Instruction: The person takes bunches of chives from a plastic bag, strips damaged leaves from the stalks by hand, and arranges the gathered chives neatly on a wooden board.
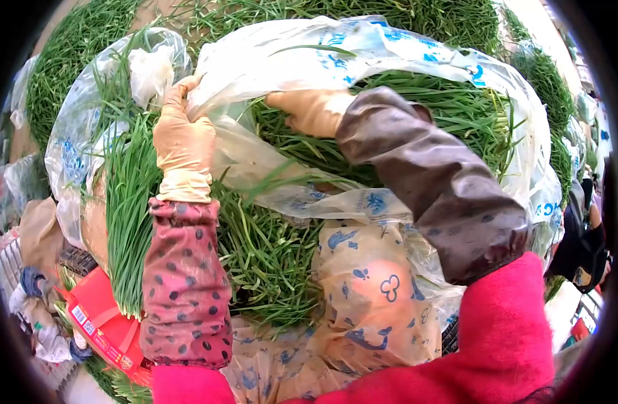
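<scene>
Both hands wear tan gloves. My left hand (184, 138) is closed, its fingers pinching the edge of a clear plastic bag (268, 64) with blue print. To its right, my right hand (309, 111) reaches in at the bag's opening, over long green stalks (450, 114) that lie inside. Its fingers are bent and partly hidden, so whether they hold anything does not show. A bundle of long green leaves (130, 209) lies just left of my left forearm. More cut stalks (272, 262) are heaped below the bag, between my forearms.
A red printed package (107, 323) lies at the lower left. Piles of green stalks (73, 74) stand at the upper left and along the back. Another person in dark clothing (581, 236) is at the right edge. A patterned plastic cover (376, 296) lies in front of me.
</scene>
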A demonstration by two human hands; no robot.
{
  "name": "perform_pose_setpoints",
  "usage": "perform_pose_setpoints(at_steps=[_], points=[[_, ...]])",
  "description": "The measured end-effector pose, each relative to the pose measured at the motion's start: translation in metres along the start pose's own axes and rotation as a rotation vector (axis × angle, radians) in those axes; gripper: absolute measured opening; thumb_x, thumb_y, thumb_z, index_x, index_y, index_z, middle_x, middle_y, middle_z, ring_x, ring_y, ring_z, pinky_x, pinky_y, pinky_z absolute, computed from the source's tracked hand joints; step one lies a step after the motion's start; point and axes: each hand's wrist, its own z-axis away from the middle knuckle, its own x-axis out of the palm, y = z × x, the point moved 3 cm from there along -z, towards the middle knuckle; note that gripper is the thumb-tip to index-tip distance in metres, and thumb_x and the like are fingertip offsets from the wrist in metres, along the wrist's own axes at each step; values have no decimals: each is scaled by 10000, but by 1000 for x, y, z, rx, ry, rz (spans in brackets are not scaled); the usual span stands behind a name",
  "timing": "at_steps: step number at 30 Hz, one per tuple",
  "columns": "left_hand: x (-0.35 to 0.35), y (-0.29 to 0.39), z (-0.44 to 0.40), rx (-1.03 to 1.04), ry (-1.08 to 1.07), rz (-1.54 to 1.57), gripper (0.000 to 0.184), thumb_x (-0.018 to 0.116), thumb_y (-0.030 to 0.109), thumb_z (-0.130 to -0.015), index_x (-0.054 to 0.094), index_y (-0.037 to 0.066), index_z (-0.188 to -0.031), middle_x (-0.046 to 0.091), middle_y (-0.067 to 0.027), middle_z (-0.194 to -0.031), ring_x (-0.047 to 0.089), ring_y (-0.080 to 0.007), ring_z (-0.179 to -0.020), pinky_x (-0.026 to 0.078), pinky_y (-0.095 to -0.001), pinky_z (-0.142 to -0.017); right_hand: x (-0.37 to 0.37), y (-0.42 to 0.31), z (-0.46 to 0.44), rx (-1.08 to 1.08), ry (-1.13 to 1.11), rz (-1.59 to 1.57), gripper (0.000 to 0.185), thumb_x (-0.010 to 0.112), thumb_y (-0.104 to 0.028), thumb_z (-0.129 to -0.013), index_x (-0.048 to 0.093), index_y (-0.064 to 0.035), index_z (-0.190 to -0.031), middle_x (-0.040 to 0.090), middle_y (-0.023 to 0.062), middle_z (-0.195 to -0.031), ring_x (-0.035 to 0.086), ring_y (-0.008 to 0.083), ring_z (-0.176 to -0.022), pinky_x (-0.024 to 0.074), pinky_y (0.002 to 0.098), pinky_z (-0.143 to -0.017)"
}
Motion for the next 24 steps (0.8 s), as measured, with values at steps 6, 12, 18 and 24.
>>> perform_pose_setpoints(at_steps=[6, 12, 18, 24], points=[[-9, 37, 7, 36, -9, 43, 501, 523, -130, -760, 583, 83, -1209, 665, -110, -1136, 635, -198, -1054, 482, -276, -910, 72, -12, -33, 8, 426, 461, 600, 631, -221, -817, 433, 6, -1336, 583, 151, -1182, 555, 292, -1135, 480, 405, -881], [-12, 38, 2, 2, 29, 319, 455, 490, -171, -787, 563, 19, -1194, 657, -128, -1131, 627, -184, -1045, 476, -263, -922, 65, -34, -11, 21, -92, 461, 486, 542, -184, -866, 473, -2, -1312, 599, 135, -1161, 576, 249, -1073, 479, 353, -835], [-11, 38, 3, 50, 24, 378, 445, 512, -173, -791, 569, 22, -1186, 651, -106, -1132, 620, -177, -1064, 468, -260, -943, -8, -16, -18, 109, 255, -147, 466, 616, -361, -813, 597, -89, -1192, 649, 160, -1123, 624, 308, -1040, 494, 434, -874], [-8, 48, 2, 102, 47, 480, 413, 556, -157, -813, 576, 28, -1181, 644, -94, -1161, 612, -178, -1087, 459, -262, -962, -56, 27, -54, 189, 276, 75, 466, 619, -366, -811, 601, -90, -1185, 650, 160, -1119, 625, 308, -1039, 496, 432, -869]])
